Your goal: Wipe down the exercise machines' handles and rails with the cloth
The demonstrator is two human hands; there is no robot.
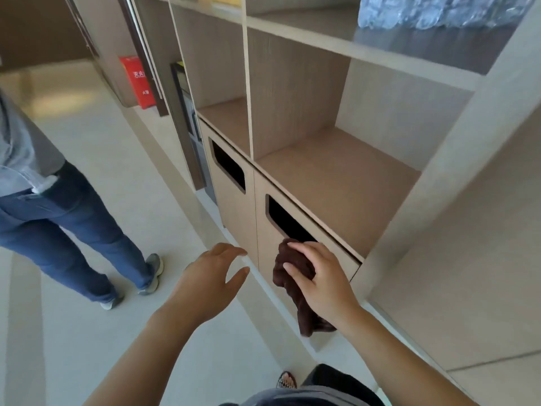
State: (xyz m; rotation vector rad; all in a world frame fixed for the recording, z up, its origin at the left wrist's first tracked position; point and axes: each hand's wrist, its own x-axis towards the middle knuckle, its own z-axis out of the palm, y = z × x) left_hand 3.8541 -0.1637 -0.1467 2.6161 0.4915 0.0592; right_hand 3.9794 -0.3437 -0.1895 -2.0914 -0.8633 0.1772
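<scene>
Right grip (pixel 319 281): fingers closed around a bunched dark brown cloth (pixel 295 284), held against the front of a low cabinet door (pixel 270 253), just below its dark rectangular slot (pixel 285 221); the cloth's loose tail hung down past the wrist. Left grip (pixel 210 278): empty, fingers spread and slightly curled, hovering near the edge between the two cabinet doors, touching nothing. Setting: a pale wood shelving unit (pixel 342 183) with bare open compartments above the doors, and a second slotted door (pixel 231 183) further along. A clear plastic-wrapped bundle (pixel 439 10) sat on an upper shelf; a red box (pixel 137 82) stood beyond the unit. A second person's legs in blue jeans (pixel 73 227) stood on the pale floor (pixel 181 288) to the left. Exercise machines, handles, rails: none in view. Step in hand, judged: either fetching the cloth from the slot or dropping it in there; which one could not be told. Next move, if the wiping was yet to come: keep a firm hold of the cloth, turn from the shelving and carry it to the nearest machine.
</scene>
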